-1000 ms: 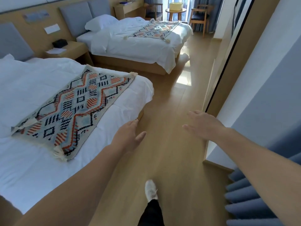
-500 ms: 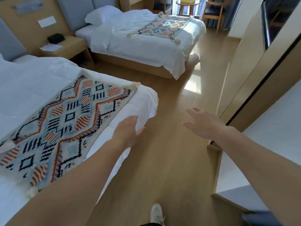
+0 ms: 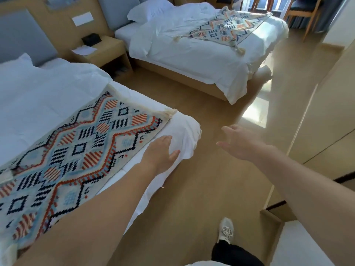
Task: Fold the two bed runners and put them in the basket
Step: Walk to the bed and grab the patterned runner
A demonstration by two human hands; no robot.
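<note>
A patterned bed runner (image 3: 76, 150) in blue, orange and black lies flat across the foot of the near bed (image 3: 48, 104). A second runner (image 3: 228, 28) of the same pattern lies across the far bed (image 3: 192, 54). My left hand (image 3: 161, 152) is open over the white sheet at the near bed's corner, just right of the near runner's edge. My right hand (image 3: 240, 143) is open in the air above the floor, holding nothing. No basket is in view.
A wooden nightstand (image 3: 101, 52) with a black box and a paper stands between the beds. A wooden cabinet wall (image 3: 326, 116) runs along the right. Chairs (image 3: 301, 14) stand at the far end. My foot (image 3: 226, 229) is on the wooden floor aisle.
I have walked forward along the near bed. My left hand has moved from above the floor to over the bed's corner beside the runner. Both hands stay open.
</note>
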